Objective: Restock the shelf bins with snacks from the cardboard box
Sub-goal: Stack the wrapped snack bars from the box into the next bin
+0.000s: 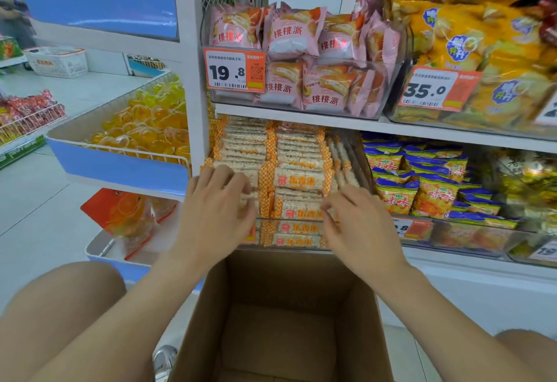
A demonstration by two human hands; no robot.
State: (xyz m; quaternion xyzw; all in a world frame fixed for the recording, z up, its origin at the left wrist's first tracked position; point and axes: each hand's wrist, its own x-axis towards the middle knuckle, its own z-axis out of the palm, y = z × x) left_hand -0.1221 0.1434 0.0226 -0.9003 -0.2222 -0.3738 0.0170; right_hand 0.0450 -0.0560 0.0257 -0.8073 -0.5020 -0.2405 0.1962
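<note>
A clear shelf bin on the lower shelf is packed with orange-and-white rice cracker packs in stacked rows. My left hand is at the bin's left side, its fingertips curled on a cracker pack in the left stack. My right hand is at the bin's right front, fingers bent and touching the packs there. Below my arms stands the open cardboard box; its visible inside shows only bare cardboard.
Above, a bin of pink peach pie packs carries a 19.8 price tag. Yellow chip bags fill the top right bin, blue-and-orange snack bags the bin to the right. Yellow jelly cups lie in a wire basket on the left.
</note>
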